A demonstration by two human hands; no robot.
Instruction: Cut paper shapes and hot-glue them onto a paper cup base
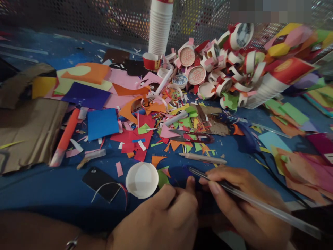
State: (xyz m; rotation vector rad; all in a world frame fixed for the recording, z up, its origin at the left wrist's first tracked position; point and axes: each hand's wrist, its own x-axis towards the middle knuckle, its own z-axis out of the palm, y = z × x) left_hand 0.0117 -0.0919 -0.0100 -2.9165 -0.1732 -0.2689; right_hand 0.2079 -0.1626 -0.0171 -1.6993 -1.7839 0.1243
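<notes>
A slim pen with a clear barrel (262, 205) is pinched in my right hand (244, 201), its tip pointing left. Close by, my left hand (161, 218) is closed with curled fingers, one fingertip just below the pen tip. A dark blue patch (185, 169) lies at the tip; against the blue tabletop I cannot tell its shape, nor what the left fingers hold. Just beyond the left hand sits a small round white cup piece (142, 180), with a green paper scrap (163, 177) beside it. A grey-beige pen-like stick (204, 158) lies above the pen tip.
Small scissors (192, 136) rest among paper scraps. Cut cup pieces (197, 74) pile up behind, near a tall cup stack (160, 29) and a tipped stack (275, 83). Cardboard (31, 128), an orange tube (66, 135) and a black tag (101, 183) lie left; a blue corded tool (247, 137) right.
</notes>
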